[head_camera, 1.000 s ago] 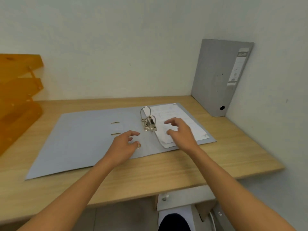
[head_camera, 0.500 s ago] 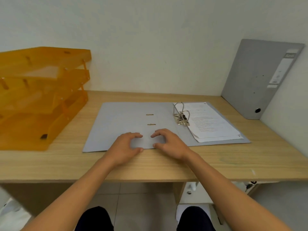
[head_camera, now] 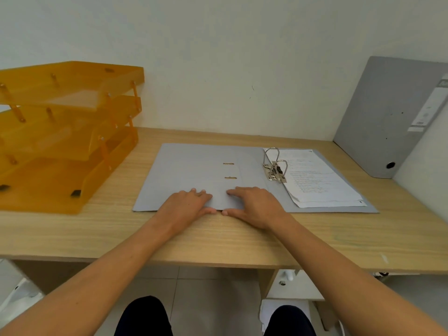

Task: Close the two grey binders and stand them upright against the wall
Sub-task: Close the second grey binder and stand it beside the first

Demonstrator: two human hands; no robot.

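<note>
Both hands (head_camera: pixel 188 206) slid nearer, fingers spread flat, open binder (head_camera: pixel 194 173), wooden desk (head_camera: pixel 339 234).

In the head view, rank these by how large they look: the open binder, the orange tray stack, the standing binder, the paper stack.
1. Open binder and orange tray stack: look alike in area, and the trays are cut off at the frame edge, so unranked.
2. Standing binder, partly cropped at the right.
3. Paper stack, clearly smallest.
</note>
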